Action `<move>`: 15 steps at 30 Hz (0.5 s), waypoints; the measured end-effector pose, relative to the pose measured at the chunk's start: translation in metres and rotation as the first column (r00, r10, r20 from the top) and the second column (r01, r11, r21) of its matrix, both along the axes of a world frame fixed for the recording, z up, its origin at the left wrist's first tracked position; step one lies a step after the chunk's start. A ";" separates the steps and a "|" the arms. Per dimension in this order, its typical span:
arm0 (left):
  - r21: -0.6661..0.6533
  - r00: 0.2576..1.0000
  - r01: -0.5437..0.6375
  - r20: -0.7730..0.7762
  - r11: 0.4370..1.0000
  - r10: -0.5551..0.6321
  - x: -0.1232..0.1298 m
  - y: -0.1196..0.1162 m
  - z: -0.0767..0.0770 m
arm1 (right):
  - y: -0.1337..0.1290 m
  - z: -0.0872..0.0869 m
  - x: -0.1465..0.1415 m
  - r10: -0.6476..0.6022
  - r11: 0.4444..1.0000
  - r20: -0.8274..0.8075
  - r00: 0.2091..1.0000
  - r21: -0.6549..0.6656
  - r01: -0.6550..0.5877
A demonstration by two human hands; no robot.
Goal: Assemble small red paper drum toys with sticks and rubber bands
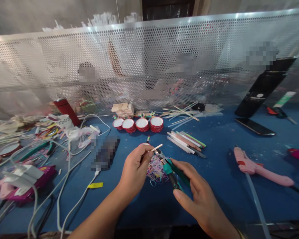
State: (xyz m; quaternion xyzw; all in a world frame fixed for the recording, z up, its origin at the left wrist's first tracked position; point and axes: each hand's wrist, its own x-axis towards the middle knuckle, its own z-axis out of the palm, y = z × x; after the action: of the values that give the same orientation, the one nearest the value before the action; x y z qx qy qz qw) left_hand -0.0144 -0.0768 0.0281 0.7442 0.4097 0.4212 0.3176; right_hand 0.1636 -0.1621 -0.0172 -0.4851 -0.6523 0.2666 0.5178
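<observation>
My left hand pinches a thin pale stick just in front of the jaws of the pliers. Teal-and-black pliers are held in my right hand, thumb on one handle and fingers on the other. Beneath both hands lies a pile of colourful thin strands on the blue table. Behind the hands stand several red-rimmed round pieces with white tops in a row. To their right is a bunch of coloured glue sticks.
A phone with a white cable lies left, near a purple power strip. A pink glue gun, another phone and a black bottle are right. A perforated metal screen spans the back.
</observation>
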 end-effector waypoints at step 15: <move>-0.002 1.000 0.005 -0.009 1.000 -0.005 -0.001 0.001 0.000 | 0.005 -0.004 -0.001 0.013 1.000 -0.067 0.998 -0.028 -0.015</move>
State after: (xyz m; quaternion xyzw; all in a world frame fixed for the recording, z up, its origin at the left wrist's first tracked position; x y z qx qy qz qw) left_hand -0.0149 -0.0760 0.0286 0.7468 0.4099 0.4166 0.3174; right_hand 0.1621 -0.1569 -0.0215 -0.4786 -0.6340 0.2955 0.5307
